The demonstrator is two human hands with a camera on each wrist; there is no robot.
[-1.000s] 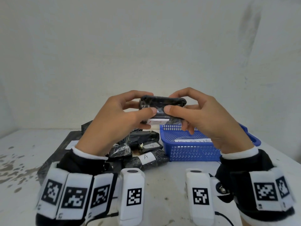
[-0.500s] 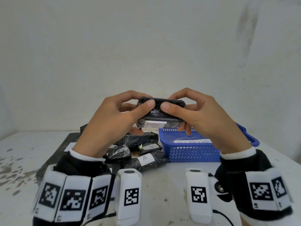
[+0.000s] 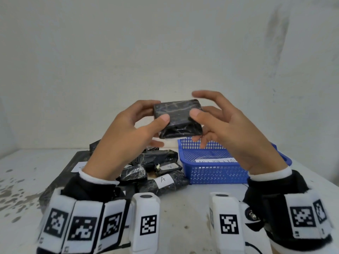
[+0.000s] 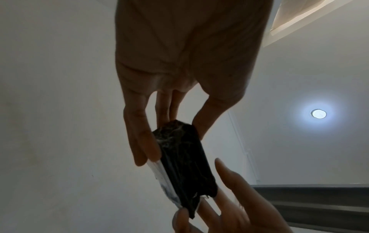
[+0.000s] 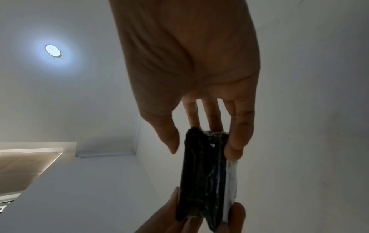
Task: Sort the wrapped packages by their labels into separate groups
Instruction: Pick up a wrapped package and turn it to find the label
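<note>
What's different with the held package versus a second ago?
Both hands, left hand and right hand, have rolled the black package so its broad black face now points at the head camera; its white label has turned away. The right forefinger has lifted off. The pile and blue basket have not moved.

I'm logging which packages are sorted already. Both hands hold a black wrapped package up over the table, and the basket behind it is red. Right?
Not quite: the basket is blue, as the head view shows. The rest holds: the left hand and the right hand hold the black wrapped package up over the table.
</note>
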